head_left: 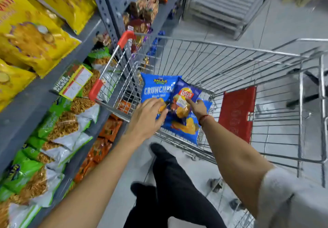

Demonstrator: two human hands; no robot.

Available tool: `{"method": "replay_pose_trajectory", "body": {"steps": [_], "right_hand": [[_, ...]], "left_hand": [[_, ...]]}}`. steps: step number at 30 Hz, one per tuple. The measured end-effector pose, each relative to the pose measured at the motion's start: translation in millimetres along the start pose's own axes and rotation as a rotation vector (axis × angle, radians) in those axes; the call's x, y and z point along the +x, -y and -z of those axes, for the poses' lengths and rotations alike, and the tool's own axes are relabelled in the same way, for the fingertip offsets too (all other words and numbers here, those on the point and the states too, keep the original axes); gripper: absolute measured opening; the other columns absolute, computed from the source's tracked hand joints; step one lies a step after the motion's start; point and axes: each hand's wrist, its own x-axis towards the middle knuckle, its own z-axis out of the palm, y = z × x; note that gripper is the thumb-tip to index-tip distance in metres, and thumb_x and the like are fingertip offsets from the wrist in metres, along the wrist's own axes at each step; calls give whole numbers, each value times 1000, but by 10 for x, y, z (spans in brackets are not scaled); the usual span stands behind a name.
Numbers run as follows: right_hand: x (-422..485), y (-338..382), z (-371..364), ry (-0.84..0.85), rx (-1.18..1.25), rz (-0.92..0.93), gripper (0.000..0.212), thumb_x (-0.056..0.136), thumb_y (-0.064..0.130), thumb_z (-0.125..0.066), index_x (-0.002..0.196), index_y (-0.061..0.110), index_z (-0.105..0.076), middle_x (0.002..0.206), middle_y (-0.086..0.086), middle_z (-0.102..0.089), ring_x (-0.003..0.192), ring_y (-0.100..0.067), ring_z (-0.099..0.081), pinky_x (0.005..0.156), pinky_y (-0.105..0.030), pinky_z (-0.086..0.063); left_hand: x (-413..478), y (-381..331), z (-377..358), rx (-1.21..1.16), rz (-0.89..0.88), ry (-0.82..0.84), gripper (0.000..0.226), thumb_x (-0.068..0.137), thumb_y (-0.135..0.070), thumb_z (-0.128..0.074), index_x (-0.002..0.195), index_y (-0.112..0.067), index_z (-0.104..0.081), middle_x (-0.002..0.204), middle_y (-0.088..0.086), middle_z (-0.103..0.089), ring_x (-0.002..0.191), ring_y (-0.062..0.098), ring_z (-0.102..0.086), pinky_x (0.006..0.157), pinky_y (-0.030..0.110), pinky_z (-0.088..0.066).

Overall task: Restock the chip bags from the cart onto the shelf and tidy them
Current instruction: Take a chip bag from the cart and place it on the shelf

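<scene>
A wire cart (230,50) with red handle ends stands beside the grey shelf (35,92) on the left. In its near section lie a blue Crunchex chip bag (154,89), a dark blue Lay's chip bag (184,94) tilted on top, and another blue chip bag (184,130) beneath. My left hand (147,117) reaches in with fingers apart, its tips touching the Crunchex bag's lower edge. My right hand (199,108) grips the Lay's bag at its right side, the index finger stretched across the front.
The shelf holds yellow bags (30,37) on top, green snack bags (58,126) in the middle and orange packs (106,130) below. A red flap (237,114) hangs inside the cart. My black-trousered legs (170,183) stand close to it. A white slatted rack (227,2) stands behind.
</scene>
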Motion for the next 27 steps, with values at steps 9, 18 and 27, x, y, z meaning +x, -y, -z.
{"method": "replay_pose_trajectory", "body": {"steps": [9, 18, 27], "right_hand": [[357, -149, -310, -100, 244, -228, 95, 82, 50, -66, 148, -3, -23, 153, -18, -36, 138, -35, -38, 106, -40, -38], [511, -93, -446, -113, 470, -295, 101, 76, 36, -78, 146, -5, -19, 148, -17, -39, 134, -30, -44, 104, -38, -42], [356, -21, -332, -96, 518, -205, 93, 72, 28, -82, 143, -6, -31, 133, -19, -52, 110, -28, -57, 80, -37, -54]], "left_hand": [[-35, 105, -246, 39, 77, 99, 51, 89, -45, -28, 95, -13, -68, 86, 6, -73, 78, 30, -68, 62, 36, -50], [-26, 148, -299, 51, 115, 63, 44, 87, -40, -33, 88, -16, -70, 75, 0, -73, 65, 27, -69, 54, 32, -47], [-43, 89, -261, 68, 143, 56, 44, 87, -38, -30, 72, -12, -63, 63, 4, -66, 55, 33, -61, 50, 30, -39]]}}
